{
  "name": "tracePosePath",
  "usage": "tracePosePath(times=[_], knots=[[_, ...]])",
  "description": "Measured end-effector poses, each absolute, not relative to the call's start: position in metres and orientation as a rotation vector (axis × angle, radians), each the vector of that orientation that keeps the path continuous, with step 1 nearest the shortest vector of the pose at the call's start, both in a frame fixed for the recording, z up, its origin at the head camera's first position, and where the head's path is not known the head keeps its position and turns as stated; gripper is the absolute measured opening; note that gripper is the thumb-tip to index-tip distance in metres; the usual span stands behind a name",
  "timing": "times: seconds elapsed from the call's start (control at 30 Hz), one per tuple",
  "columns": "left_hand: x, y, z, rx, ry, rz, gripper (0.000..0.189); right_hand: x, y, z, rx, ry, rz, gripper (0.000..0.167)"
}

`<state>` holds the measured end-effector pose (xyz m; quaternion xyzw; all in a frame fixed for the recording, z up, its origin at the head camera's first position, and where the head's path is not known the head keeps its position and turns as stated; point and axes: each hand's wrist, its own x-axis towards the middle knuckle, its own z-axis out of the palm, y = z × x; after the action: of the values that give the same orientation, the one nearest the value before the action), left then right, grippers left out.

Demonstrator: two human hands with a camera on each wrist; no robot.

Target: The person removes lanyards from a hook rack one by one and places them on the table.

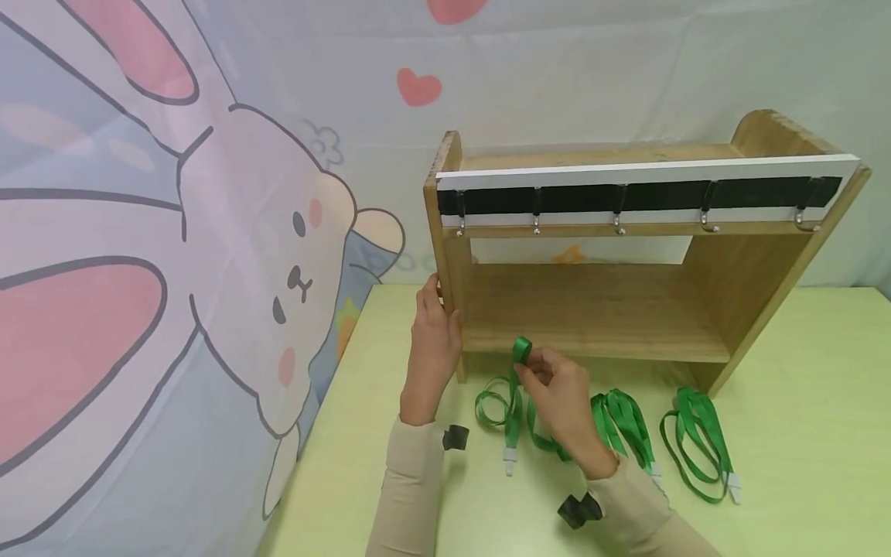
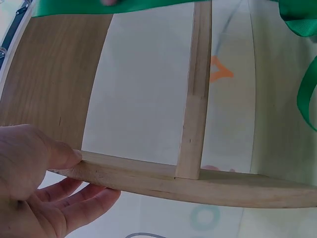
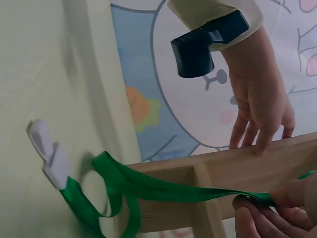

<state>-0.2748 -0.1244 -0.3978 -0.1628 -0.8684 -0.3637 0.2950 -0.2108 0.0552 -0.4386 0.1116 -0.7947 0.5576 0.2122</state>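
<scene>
A wooden shelf rack [image 1: 599, 305] stands on the table, carrying a row of metal hooks on its black-and-white front strip [image 1: 578, 198]. My left hand [image 1: 433, 340] grips the rack's left side panel; in the left wrist view its thumb [image 2: 64, 154] lies on one face and the fingers on the other. My right hand [image 1: 560, 394] pinches a green lanyard [image 1: 513, 406] near its looped top, below the hooks. In the right wrist view the lanyard's strap [image 3: 163, 191] stretches from the pinching fingers to a white clip [image 3: 57, 168] low by the table.
More green lanyards lie on the table: one partly behind my right hand, a bunched one [image 1: 623, 418] beside it, another [image 1: 699, 437] farther right. A printed cloth [image 1: 278, 255] with a rabbit hangs at the left and behind the rack. Both wrists carry black mounts.
</scene>
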Motion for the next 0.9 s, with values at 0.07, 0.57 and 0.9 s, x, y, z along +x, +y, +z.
tracePosePath(times=[0.07,0.57,0.9], knots=[[-0.275,-0.124,-0.398,-0.435,-2.308,-0.971,0.058,-0.212,0.055,-0.443,0.292,-2.217,1.61,0.004],[-0.274,-0.125,-0.396,-0.42,-2.329,-1.021,0.059,-0.211,0.053,-0.454,0.312,-2.323,1.543,0.009],[-0.273,-0.125,-0.396,-0.427,-2.326,-1.003,0.059,-0.212,0.052,-0.461,0.308,-2.392,1.507,0.004]])
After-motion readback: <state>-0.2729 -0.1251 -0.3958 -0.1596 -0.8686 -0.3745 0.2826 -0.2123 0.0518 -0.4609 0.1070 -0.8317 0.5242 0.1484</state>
